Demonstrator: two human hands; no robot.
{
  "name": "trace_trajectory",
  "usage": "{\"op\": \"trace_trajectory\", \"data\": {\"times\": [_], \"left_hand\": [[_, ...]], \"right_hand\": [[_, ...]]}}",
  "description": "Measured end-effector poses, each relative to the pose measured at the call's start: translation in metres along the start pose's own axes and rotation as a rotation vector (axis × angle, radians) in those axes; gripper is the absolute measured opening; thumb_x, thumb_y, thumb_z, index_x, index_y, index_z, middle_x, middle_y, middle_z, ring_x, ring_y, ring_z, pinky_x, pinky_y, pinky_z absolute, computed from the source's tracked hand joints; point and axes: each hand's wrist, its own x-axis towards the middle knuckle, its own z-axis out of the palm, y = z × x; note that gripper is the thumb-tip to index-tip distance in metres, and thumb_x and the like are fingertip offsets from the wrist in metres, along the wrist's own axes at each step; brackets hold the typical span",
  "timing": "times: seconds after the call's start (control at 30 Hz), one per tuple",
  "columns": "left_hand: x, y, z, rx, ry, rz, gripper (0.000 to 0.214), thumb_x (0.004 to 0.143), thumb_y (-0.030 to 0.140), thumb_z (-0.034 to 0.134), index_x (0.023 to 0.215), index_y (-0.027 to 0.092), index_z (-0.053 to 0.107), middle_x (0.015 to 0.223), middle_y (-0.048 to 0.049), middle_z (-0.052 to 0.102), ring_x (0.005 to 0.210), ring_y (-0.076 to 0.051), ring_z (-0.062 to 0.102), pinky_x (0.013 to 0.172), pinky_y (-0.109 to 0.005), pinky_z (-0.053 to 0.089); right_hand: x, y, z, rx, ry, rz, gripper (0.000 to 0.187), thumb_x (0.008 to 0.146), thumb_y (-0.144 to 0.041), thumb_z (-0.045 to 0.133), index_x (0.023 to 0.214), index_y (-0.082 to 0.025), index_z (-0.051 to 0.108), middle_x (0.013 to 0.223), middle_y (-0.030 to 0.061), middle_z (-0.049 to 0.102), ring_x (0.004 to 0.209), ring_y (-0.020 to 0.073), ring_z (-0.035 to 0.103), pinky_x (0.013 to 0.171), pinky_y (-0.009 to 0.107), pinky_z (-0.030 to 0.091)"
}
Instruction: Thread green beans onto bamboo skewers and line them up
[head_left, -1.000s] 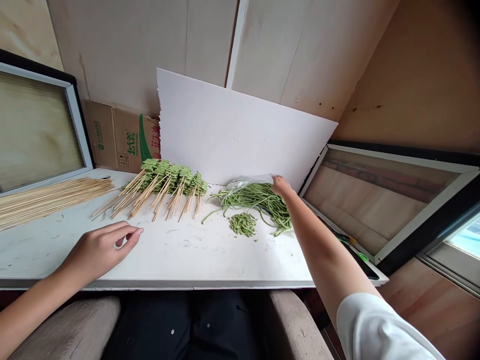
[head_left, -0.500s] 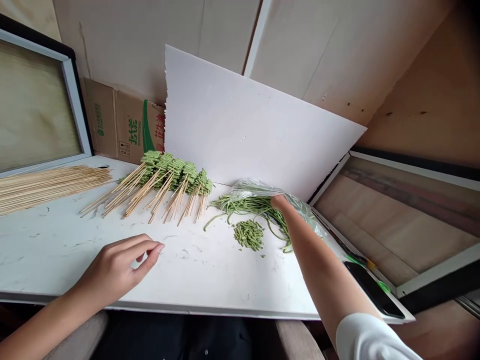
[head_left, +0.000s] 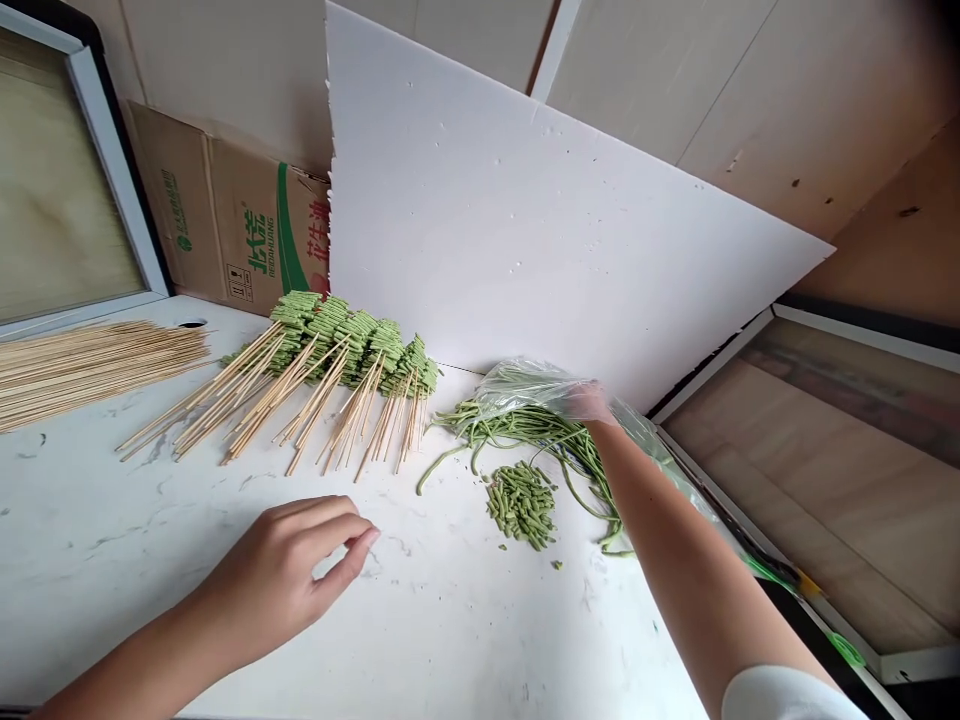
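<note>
My left hand [head_left: 304, 565] hovers over the white tabletop with its fingers bent and the thumb tip against the index finger; nothing shows between them. My right hand [head_left: 589, 402] reaches into a clear plastic bag [head_left: 525, 385] at the back of the table, and the film blurs its fingers. Long green beans [head_left: 540, 425] spill from the bag's opening below that hand. In front of them lies a small heap of short-cut bean pieces [head_left: 523, 505]. Left of the bag, several bundles of bean pieces on wooden skewers [head_left: 330, 335] rest in a row, sticks pointing toward me.
A pile of bare bamboo skewers [head_left: 97, 365] lies at the left. Behind the skewered beans stands a cardboard box [head_left: 217, 215]. A white board [head_left: 510, 200] leans against the back wall. A dark flat object [head_left: 795, 620] lies by the right edge.
The view has shifted closer and lower. My right hand has gone under the plastic film of the bag. My left hand stays over the table, fingers still bent.
</note>
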Motion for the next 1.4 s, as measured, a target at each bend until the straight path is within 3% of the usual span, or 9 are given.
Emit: {"op": "trace_trajectory", "data": {"times": [0.1, 0.2, 0.27, 0.43, 0.63, 0.77, 1.07, 1.23, 1.4], "left_hand": [[0.018, 0.002, 0.003, -0.030, -0.027, 0.046, 0.022, 0.100, 0.018, 0.058, 0.085, 0.026, 0.071, 0.076, -0.0030, 0.069, 0.065, -0.017, 0.063, 0.061, -0.030, 0.051], [0.034, 0.006, 0.003, -0.064, -0.079, 0.050, 0.026, 0.103, 0.019, 0.054, 0.083, 0.023, 0.069, 0.074, -0.0010, 0.066, 0.065, -0.014, 0.060, 0.062, -0.029, 0.047], [0.042, 0.009, 0.002, -0.084, -0.105, 0.043, 0.027, 0.104, 0.019, 0.053, 0.082, 0.021, 0.069, 0.075, -0.0003, 0.065, 0.066, -0.014, 0.059, 0.063, -0.028, 0.045], [0.049, 0.015, 0.005, -0.147, -0.169, 0.008, 0.029, 0.105, 0.024, 0.055, 0.080, 0.020, 0.070, 0.075, 0.0003, 0.066, 0.067, -0.013, 0.060, 0.063, -0.027, 0.042], [0.043, 0.022, 0.011, -0.183, -0.210, -0.028, 0.028, 0.104, 0.027, 0.056, 0.083, 0.020, 0.073, 0.077, 0.0001, 0.067, 0.067, -0.013, 0.060, 0.065, -0.027, 0.042], [0.042, 0.032, 0.012, -0.164, -0.203, -0.043, 0.028, 0.103, 0.028, 0.057, 0.083, 0.021, 0.075, 0.077, -0.0006, 0.068, 0.068, -0.014, 0.060, 0.065, -0.028, 0.042], [0.039, 0.064, -0.004, -0.171, -0.158, -0.100, 0.027, 0.102, 0.031, 0.057, 0.085, 0.022, 0.075, 0.084, -0.0019, 0.072, 0.071, -0.016, 0.064, 0.069, -0.030, 0.045], [0.029, 0.084, -0.016, -0.156, -0.130, -0.148, 0.027, 0.102, 0.031, 0.056, 0.087, 0.022, 0.077, 0.085, -0.0033, 0.073, 0.073, -0.018, 0.064, 0.071, -0.031, 0.047], [0.019, 0.109, -0.041, -0.154, -0.108, -0.163, 0.024, 0.100, 0.031, 0.058, 0.088, 0.022, 0.077, 0.085, -0.0027, 0.074, 0.076, -0.018, 0.065, 0.072, -0.031, 0.047]], "right_hand": [[0.002, 0.001, 0.000, -0.069, -0.065, 0.078, 0.036, 0.103, -0.038, 0.069, 0.131, -0.015, 0.066, 0.133, 0.0134, 0.067, 0.113, 0.0256, 0.069, 0.097, 0.046, 0.060], [-0.005, -0.001, 0.000, -0.105, -0.051, 0.116, 0.019, 0.100, -0.022, 0.069, 0.110, -0.007, 0.075, 0.114, 0.0211, 0.073, 0.108, 0.0291, 0.069, 0.090, 0.041, 0.055], [-0.017, -0.005, -0.001, -0.121, -0.010, 0.111, 0.017, 0.099, -0.012, 0.063, 0.105, -0.005, 0.076, 0.112, 0.0274, 0.074, 0.111, 0.0314, 0.065, 0.088, 0.042, 0.048], [-0.065, -0.019, -0.008, -0.149, 0.069, 0.019, 0.034, 0.099, -0.004, 0.049, 0.126, -0.006, 0.069, 0.109, 0.0248, 0.076, 0.103, 0.0284, 0.065, 0.085, 0.038, 0.041], [-0.138, -0.031, -0.030, -0.081, 0.250, -0.154, 0.029, 0.106, -0.015, 0.042, 0.119, -0.012, 0.068, 0.103, 0.0179, 0.078, 0.098, 0.0291, 0.067, 0.081, 0.035, 0.041], [-0.165, -0.035, -0.062, 0.010, 0.376, -0.233, 0.028, 0.105, -0.015, 0.045, 0.110, -0.016, 0.072, 0.102, 0.0147, 0.080, 0.098, 0.0280, 0.067, 0.077, 0.034, 0.044], [-0.196, -0.058, -0.169, 0.150, 0.588, -0.236, 0.022, 0.102, -0.023, 0.056, 0.106, -0.022, 0.077, 0.092, 0.0106, 0.077, 0.096, 0.0277, 0.069, 0.065, 0.033, 0.044], [-0.207, -0.100, -0.205, 0.377, 0.638, -0.215, 0.016, 0.097, -0.027, 0.064, 0.103, -0.024, 0.079, 0.094, 0.0100, 0.076, 0.084, 0.0258, 0.070, 0.070, 0.036, 0.050], [-0.201, -0.155, -0.239, 0.690, 0.721, -0.342, 0.012, 0.092, -0.023, 0.067, 0.095, -0.021, 0.079, 0.086, 0.0083, 0.078, 0.080, 0.0236, 0.069, 0.077, 0.039, 0.054]]}}
